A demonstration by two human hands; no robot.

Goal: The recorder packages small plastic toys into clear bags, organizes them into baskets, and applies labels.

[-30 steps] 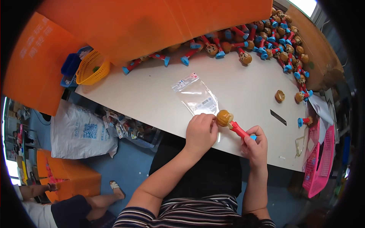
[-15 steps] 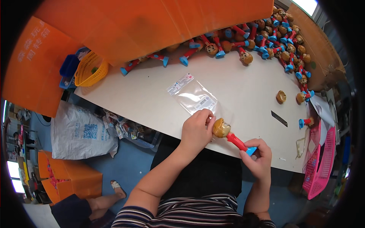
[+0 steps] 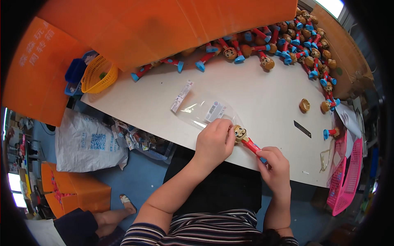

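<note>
My left hand (image 3: 215, 140) is closed, pinching the near end of a clear plastic bag (image 3: 199, 110) that lies on the table with a printed header at its far end. In my right hand (image 3: 276, 167) is a toy figure (image 3: 250, 145) with a round brown head, a red stem and a blue base. Fingers and thumb grip it at the base end. Its head rests by the near end of the bag, right beside my left fingertips, face upward. Whether the head is inside the bag is hard to make out.
A heap of similar figures (image 3: 316, 53) fills the far right, against an orange box (image 3: 184, 28). At the right lie a brown cap-like piece (image 3: 304, 105), a dark flat strip (image 3: 302, 128) and a pink basket (image 3: 342, 188). A yellow basket (image 3: 98, 78) stands far left.
The figure has turned face up and its head has shifted to the bag's near end. My right hand moved slightly left and up. The bag's header has swung round, and the bag looks fuller.
</note>
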